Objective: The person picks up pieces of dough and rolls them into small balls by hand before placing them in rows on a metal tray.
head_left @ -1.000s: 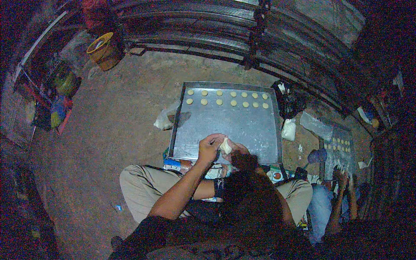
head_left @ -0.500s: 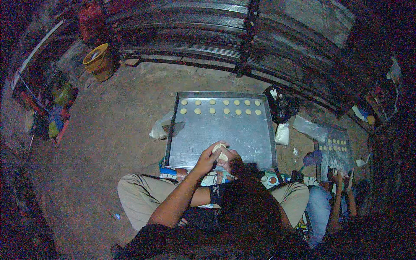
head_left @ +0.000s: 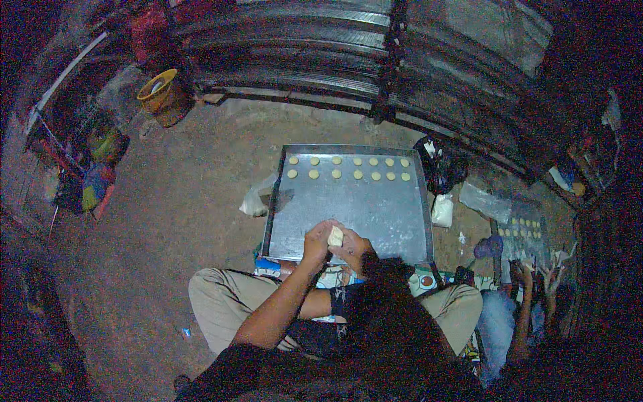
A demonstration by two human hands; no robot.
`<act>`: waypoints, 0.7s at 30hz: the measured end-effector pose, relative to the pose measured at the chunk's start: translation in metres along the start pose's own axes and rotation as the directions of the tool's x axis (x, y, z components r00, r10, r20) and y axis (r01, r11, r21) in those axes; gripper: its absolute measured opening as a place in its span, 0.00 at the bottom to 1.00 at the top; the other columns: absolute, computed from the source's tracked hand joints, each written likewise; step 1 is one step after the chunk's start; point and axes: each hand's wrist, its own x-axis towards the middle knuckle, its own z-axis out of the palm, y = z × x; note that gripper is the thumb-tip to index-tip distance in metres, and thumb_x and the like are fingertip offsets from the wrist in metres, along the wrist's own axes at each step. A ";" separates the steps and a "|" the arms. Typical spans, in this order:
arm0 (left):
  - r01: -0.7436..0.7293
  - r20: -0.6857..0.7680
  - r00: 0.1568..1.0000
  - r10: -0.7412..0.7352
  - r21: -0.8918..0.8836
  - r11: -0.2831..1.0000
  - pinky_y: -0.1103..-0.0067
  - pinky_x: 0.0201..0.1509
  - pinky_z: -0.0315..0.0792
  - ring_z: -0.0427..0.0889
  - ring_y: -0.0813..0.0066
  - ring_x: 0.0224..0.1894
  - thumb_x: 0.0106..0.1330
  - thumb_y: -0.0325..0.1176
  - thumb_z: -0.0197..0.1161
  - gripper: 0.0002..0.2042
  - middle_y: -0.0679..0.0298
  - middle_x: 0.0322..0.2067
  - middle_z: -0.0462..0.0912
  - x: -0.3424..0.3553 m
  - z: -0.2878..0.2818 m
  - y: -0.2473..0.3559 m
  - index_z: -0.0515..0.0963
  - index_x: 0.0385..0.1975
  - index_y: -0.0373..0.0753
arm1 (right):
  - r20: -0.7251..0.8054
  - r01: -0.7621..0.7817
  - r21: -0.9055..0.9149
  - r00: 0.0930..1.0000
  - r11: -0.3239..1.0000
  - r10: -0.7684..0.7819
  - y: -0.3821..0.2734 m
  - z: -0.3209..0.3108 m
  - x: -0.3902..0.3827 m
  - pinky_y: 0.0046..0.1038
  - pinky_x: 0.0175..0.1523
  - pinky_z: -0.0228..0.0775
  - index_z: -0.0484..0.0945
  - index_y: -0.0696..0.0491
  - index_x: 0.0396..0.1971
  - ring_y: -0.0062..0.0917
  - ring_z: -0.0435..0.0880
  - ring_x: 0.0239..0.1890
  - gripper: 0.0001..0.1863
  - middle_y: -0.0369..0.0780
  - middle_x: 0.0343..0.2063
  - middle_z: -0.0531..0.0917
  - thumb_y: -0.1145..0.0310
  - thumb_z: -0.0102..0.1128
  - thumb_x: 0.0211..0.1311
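Note:
A pale lump of dough is held between my two hands above the near edge of a large metal tray. My left hand curls around its left side, and my right hand grips it from the right. Across the tray's far part lie two rows of small flattened dough rounds. White flour-like smears mark the tray's surface on the right. The exact finger positions are hard to make out in the dim light.
A yellow bucket stands at the far left. White plastic bags lie beside the tray, and a packet of white powder is on its right. Further right, another person's hands are near a second tray with dough rounds.
My hands have shifted around the dough, which now looks more compact and shows between them. The whole view has moved slightly. The other person's hands have moved a little.

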 end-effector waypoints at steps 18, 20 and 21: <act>-0.017 0.214 0.976 0.046 -0.136 0.991 0.74 0.58 0.71 0.77 0.68 0.54 0.76 0.41 0.52 0.25 0.57 0.56 0.75 -0.021 0.020 0.001 0.60 0.68 0.39 | -0.426 -0.100 0.016 0.899 0.995 0.097 0.071 0.005 0.019 0.27 0.27 0.75 0.80 0.59 0.47 0.23 0.83 0.20 0.21 0.41 0.23 0.85 0.57 0.45 0.76; -0.061 0.229 0.970 0.080 -0.091 0.994 0.73 0.51 0.76 0.79 0.69 0.47 0.74 0.37 0.55 0.23 0.58 0.50 0.79 -0.012 0.017 -0.006 0.62 0.66 0.39 | -0.333 -0.224 0.019 0.918 0.974 0.218 0.031 -0.005 0.017 0.28 0.30 0.76 0.79 0.60 0.49 0.23 0.84 0.24 0.22 0.41 0.24 0.86 0.57 0.43 0.77; -0.041 0.210 0.976 0.054 -0.062 0.997 0.74 0.50 0.76 0.79 0.70 0.47 0.74 0.37 0.55 0.22 0.58 0.49 0.79 -0.011 0.015 -0.011 0.63 0.64 0.38 | -0.248 -0.291 -0.023 0.928 0.957 0.276 0.017 -0.010 0.015 0.28 0.32 0.76 0.79 0.60 0.50 0.24 0.85 0.26 0.23 0.42 0.26 0.86 0.57 0.42 0.77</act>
